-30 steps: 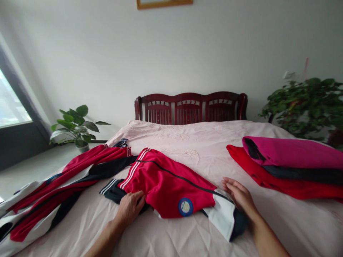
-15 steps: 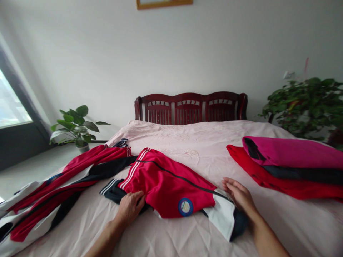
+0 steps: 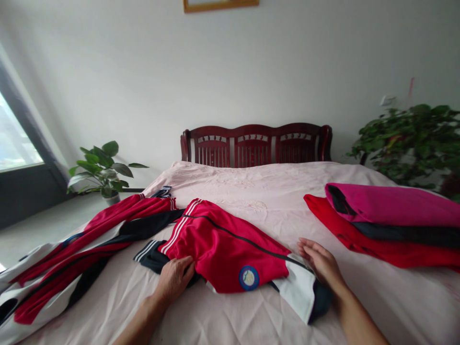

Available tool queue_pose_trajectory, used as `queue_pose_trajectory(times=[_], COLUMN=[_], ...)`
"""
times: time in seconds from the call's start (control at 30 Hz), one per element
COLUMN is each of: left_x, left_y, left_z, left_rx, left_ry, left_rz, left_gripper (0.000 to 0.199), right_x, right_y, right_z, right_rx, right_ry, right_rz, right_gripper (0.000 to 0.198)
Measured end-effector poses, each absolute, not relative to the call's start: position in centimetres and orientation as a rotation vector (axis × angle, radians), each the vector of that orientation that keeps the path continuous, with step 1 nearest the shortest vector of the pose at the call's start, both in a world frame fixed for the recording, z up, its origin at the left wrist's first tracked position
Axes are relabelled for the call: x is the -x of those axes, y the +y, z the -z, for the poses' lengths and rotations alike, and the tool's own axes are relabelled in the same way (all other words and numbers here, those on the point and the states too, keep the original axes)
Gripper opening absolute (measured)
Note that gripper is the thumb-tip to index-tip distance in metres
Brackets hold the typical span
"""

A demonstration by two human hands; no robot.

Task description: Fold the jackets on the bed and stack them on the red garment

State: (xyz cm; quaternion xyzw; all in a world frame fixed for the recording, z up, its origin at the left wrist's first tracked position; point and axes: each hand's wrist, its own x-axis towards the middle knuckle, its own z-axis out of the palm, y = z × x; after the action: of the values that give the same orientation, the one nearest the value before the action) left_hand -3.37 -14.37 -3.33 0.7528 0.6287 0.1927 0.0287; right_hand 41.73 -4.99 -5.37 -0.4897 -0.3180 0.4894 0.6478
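On the pale pink cloth bedsheet [image 3: 280, 184] lies a crimson, white and navy fabric garment [image 3: 223, 242] with a round blue badge [image 3: 249, 278]. The left hand [image 3: 176, 275], fingers curled, touches its near edge by the striped hem [image 3: 180, 227]; the right hand [image 3: 321, 263], fingers loosely bent, is at its white-and-navy end [image 3: 299, 289]. Whether either grips cloth is unclear. Folded magenta, dark and red clothes [image 3: 398, 203] lie stacked on the right.

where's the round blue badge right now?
Head view, lower part, slightly right of centre: the round blue badge is on the red garment, near its lower edge, between the left hand and the right hand.
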Motion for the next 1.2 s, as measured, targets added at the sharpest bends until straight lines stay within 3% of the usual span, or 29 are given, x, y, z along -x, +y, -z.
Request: queue_pose_trajectory(times=[1.2], left_x=[3.54], left_y=[-14.34], left_z=[3.53], left_rx=[-2.330], left_ry=[1.963], left_rz=[-0.572], left_gripper=[0.035], right_x=[-42.07], right_y=[-4.84], right_z=[5.61], right_rx=[1.103], right_ry=[-0.711], right_rz=[-1.145], right_gripper=[0.027])
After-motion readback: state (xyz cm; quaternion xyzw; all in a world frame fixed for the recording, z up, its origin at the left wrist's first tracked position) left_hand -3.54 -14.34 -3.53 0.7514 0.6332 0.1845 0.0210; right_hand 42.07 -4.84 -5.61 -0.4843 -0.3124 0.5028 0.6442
